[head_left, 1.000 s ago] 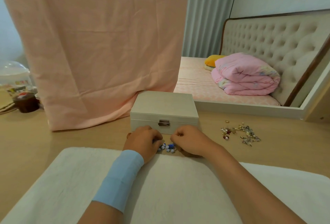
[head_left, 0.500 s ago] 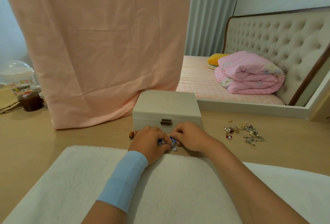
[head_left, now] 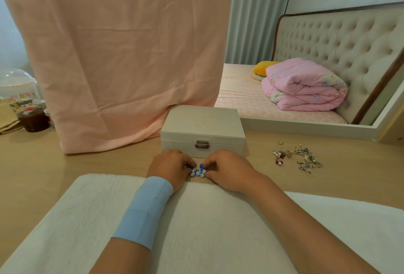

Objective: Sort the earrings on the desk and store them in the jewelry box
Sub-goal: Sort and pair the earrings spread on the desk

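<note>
**Friend:** Where are your hands right now?

**Me:** Close together, low on the desk (head_left: 65,171), just in front of the jewelry box (head_left: 202,129). My left hand (head_left: 172,167) and my right hand (head_left: 227,170) are both curled. Their fingertips pinch at a little cluster of blue earrings (head_left: 197,172) between them, at the far edge of the white mat (head_left: 196,219).

**Friend:** Are they lifted, or lying flat?

**Me:** I can't tell. They look to be down on the wood, but my fingers hide most of them.

**Friend:** And the box?

**Me:** The lid is down, and the clasp (head_left: 202,144) looks fastened. Nothing shows as stored.

**Friend:** So how far along are you?

**Me:** Early, I'd say. The blues seem to be one group gathered up, and that's all. Off to my right, well apart from both hands, the pile of earrings (head_left: 299,158) is a tangle of gold and silver bits with a few red ones, plainly unsorted.

**Friend:** What's left, then?

**Me:** Nearly everything. That heap needs splitting into sets, the box has to be opened, and each set has to go inside.
</note>
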Demonstrator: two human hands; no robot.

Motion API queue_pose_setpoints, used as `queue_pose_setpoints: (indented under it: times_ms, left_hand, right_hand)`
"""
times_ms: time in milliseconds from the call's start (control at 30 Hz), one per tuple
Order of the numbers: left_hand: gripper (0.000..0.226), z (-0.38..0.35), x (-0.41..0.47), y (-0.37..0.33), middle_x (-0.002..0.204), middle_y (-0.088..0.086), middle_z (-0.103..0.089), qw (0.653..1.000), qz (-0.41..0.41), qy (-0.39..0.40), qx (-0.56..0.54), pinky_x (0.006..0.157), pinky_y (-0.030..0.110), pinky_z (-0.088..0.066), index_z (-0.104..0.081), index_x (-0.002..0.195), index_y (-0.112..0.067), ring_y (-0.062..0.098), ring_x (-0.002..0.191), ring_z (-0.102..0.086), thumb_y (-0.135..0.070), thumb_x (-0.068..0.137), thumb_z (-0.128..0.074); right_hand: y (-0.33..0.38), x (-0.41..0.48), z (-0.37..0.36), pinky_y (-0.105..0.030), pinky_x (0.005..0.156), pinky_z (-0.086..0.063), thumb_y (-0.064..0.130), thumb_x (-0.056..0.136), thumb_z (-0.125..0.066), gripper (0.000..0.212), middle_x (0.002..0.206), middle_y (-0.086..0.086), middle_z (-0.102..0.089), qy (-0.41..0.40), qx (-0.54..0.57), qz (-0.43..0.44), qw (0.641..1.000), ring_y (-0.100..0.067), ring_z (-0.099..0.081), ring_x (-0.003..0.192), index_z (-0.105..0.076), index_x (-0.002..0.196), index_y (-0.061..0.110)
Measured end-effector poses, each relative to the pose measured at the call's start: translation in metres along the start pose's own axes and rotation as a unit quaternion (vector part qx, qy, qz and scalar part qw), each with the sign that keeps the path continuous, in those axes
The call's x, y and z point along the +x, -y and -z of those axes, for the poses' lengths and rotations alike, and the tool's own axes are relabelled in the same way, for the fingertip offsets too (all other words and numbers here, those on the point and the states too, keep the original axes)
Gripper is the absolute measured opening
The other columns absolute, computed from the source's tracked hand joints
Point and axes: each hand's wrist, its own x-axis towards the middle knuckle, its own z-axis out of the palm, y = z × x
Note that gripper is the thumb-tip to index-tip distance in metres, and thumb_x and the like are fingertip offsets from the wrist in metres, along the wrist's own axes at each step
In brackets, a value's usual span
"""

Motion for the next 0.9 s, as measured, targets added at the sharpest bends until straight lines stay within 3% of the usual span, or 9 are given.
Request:
queue_pose_setpoints:
  times_ms: [133, 367, 500, 633, 767, 900]
  left_hand:
    - [0.022, 0.000, 0.001, 0.004, 0.113, -0.009, -0.066, 1.000, -0.005, 0.000, -0.002, 0.085, 0.027, -0.040, -0.070, 0.112, -0.040, 0.017, 0.105, -0.052, -0.032, 0.094, -0.061]
    - [0.018, 0.001, 0.000, 0.006, 0.115, -0.010, -0.064, 1.000, -0.005, 0.004, -0.011, 0.091, 0.032, -0.042, -0.073, 0.102, -0.037, 0.016, 0.105, -0.051, -0.032, 0.094, -0.058]
    - [0.019, 0.006, -0.003, -0.001, 0.114, -0.011, -0.064, 1.000, -0.007, -0.013, -0.010, 0.090, 0.033, -0.042, -0.071, 0.106, -0.037, 0.015, 0.105, -0.050, -0.033, 0.093, -0.058]
    - [0.016, 0.007, -0.007, -0.036, 0.107, -0.016, -0.063, 0.993, -0.039, -0.051, -0.103, 0.087, 0.028, -0.044, -0.070, 0.105, -0.036, 0.008, 0.102, -0.052, -0.032, 0.093, -0.061]
    - [0.016, -0.006, 0.006, -0.101, 0.099, -0.021, -0.066, 0.969, -0.057, 0.042, -0.235, 0.080, 0.018, -0.045, -0.071, 0.105, -0.035, 0.001, 0.090, -0.059, -0.029, 0.094, -0.060]
    - [0.017, -0.029, 0.032, -0.155, 0.100, -0.017, -0.066, 0.968, -0.064, 0.087, -0.228, 0.084, 0.022, -0.045, -0.071, 0.106, -0.031, 0.001, 0.086, -0.058, -0.028, 0.095, -0.059]
  right_hand:
    - [0.005, 0.006, -0.010, -0.037, 0.088, -0.053, 0.031, 0.096, -0.065, 0.025, 0.113, 0.002, -0.063, -0.013, 0.020, 0.006, 1.000, -0.019, -0.061, 0.104, -0.071, 0.120, 0.031]
    - [0.002, 0.005, -0.016, -0.034, 0.092, -0.051, 0.031, 0.097, -0.063, 0.037, 0.127, 0.004, -0.059, -0.029, 0.033, -0.003, 0.999, -0.017, -0.059, 0.114, -0.064, 0.134, 0.027]
    - [-0.003, -0.002, -0.006, -0.032, 0.094, -0.050, 0.030, 0.099, -0.060, 0.041, 0.128, 0.004, -0.060, -0.035, 0.073, 0.008, 0.997, -0.015, -0.058, 0.115, -0.059, 0.139, 0.027]
    - [-0.028, -0.018, 0.024, -0.032, 0.094, -0.049, 0.032, 0.098, -0.060, 0.030, 0.123, 0.008, -0.061, -0.058, 0.075, -0.010, 0.995, -0.013, -0.058, 0.110, -0.067, 0.127, 0.032]
    - [-0.077, -0.039, 0.055, -0.036, 0.093, -0.051, 0.031, 0.094, -0.064, 0.025, 0.113, 0.015, -0.063, -0.104, 0.086, -0.054, 0.989, -0.010, -0.060, 0.103, -0.069, 0.118, 0.037]
    - [-0.131, -0.051, 0.073, -0.035, 0.087, -0.055, 0.026, 0.091, -0.068, 0.020, 0.100, 0.017, -0.068, -0.117, 0.112, -0.117, 0.980, -0.005, -0.068, 0.086, -0.072, 0.104, 0.041]
